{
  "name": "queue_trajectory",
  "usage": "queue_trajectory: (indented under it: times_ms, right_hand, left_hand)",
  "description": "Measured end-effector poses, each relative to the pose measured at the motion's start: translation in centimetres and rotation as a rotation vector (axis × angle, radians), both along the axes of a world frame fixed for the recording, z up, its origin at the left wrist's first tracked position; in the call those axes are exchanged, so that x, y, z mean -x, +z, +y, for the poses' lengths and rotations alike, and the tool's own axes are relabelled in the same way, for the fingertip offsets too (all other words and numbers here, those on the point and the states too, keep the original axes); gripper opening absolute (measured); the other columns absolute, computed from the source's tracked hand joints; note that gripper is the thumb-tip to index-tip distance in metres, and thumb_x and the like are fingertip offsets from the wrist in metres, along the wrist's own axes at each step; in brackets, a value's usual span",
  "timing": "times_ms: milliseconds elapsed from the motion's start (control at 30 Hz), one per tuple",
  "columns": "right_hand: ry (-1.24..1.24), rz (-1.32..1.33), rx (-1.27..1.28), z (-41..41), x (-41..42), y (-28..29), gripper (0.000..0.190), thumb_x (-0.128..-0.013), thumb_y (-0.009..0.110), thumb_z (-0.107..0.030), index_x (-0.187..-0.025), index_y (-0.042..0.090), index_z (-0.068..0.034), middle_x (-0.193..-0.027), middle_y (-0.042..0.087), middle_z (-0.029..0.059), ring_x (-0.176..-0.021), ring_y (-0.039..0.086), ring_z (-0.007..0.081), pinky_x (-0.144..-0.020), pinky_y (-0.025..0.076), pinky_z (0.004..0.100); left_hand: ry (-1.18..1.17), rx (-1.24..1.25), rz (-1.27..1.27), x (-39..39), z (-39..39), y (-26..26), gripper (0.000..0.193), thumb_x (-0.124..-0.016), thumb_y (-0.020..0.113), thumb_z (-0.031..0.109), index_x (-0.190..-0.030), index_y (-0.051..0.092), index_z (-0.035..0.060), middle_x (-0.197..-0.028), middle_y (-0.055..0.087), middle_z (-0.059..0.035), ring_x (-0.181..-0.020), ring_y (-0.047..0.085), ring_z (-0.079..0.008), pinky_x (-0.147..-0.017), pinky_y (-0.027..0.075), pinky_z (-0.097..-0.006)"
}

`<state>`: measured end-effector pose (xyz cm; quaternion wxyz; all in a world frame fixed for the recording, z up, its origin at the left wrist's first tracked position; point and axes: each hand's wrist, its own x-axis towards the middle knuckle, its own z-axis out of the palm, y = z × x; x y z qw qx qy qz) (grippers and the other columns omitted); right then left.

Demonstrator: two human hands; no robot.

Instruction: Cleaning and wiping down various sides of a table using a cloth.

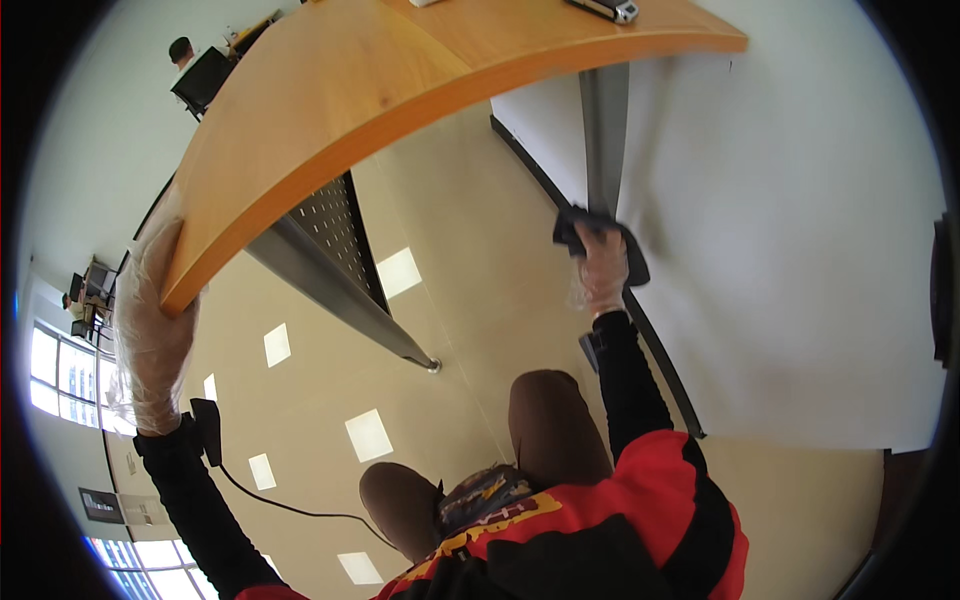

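A thin transparent plastic glove covers my left hand (154,330), which grips the near left corner of a wooden tabletop (330,97). My right hand (602,266), gloved too, holds a dark cloth (634,251) bunched at the lower part of a grey metal table leg (604,135). Some of the cloth is hidden behind the fingers. The other grey leg (337,292) slants down to the floor between my two hands, with a perforated dark panel (337,221) behind it.
A white wall (772,247) with a dark skirting strip (664,360) rises close on the right. On the tabletop lies a dark and silver object (607,9). A cable (300,512) hangs from the device on my left wrist. People sit on chairs (202,79) farther off.
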<state>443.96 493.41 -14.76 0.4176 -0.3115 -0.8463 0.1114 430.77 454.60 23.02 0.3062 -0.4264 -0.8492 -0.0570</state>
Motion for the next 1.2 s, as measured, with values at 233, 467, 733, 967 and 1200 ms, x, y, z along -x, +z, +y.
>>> queue_trajectory:
  times_ms: [233, 467, 733, 967, 1200]
  right_hand:
    - [0.158, 0.254, 0.7, 2.5, -1.6, -12.0, 0.023, -0.082, 0.063, -0.016, -0.102, 0.071, -0.008, -0.089, 0.068, 0.0162, -0.083, 0.065, 0.0296, -0.08, 0.049, 0.0345]
    - [0.37, 0.551, 0.734, -2.7, -2.9, 9.8, 0.027, -0.082, 0.061, -0.008, -0.109, 0.064, -0.003, -0.097, 0.066, 0.0097, -0.085, 0.061, 0.0169, -0.074, 0.047, 0.0305]
    - [0.227, 1.354, 0.725, -1.2, -3.9, 27.6, 0.036, -0.085, 0.057, 0.003, -0.121, 0.056, 0.001, -0.103, 0.062, 0.004, -0.087, 0.056, 0.0112, -0.083, 0.045, 0.0263]
    - [0.506, 1.207, 0.713, -2.2, 1.4, 25.4, 0.043, -0.084, 0.061, 0.003, -0.126, 0.054, 0.0, -0.109, 0.062, 0.0043, -0.093, 0.056, 0.0125, -0.083, 0.046, 0.0252]
    - [0.589, 1.337, 0.809, -2.7, 4.0, 26.8, 0.034, -0.085, 0.057, 0.004, -0.119, 0.053, 0.007, -0.108, 0.062, 0.0079, -0.096, 0.055, 0.0145, -0.089, 0.042, 0.0267]
  left_hand:
    - [-0.046, 0.008, 0.024, -0.3, 0.7, -0.3, 0.048, -0.076, 0.066, -0.004, -0.122, 0.054, 0.0023, -0.117, 0.06, -0.0176, -0.104, 0.059, -0.0334, -0.091, 0.046, -0.0381]
    - [-0.132, -0.013, 0.065, -0.5, 0.8, 0.2, 0.047, -0.075, 0.067, -0.004, -0.12, 0.055, 0.0022, -0.115, 0.061, -0.0178, -0.104, 0.059, -0.0363, -0.088, 0.047, -0.0401]
    - [-0.114, -0.001, 0.007, 0.2, 0.8, -0.1, 0.05, -0.075, 0.062, -0.007, -0.123, 0.054, 0.0032, -0.13, 0.053, -0.0176, -0.122, 0.049, -0.0348, -0.1, 0.042, -0.0398]
    - [-0.067, 0.023, -0.005, -0.9, 0.8, 0.7, 0.052, -0.075, 0.062, -0.006, -0.125, 0.053, 0.0037, -0.131, 0.052, -0.0178, -0.123, 0.048, -0.0356, -0.1, 0.042, -0.0399]
    - [-0.016, 0.009, -0.033, -1.2, 1.0, 0.8, 0.056, -0.075, 0.063, -0.003, -0.129, 0.05, 0.0059, -0.132, 0.051, -0.0171, -0.124, 0.047, -0.033, -0.102, 0.041, -0.0384]
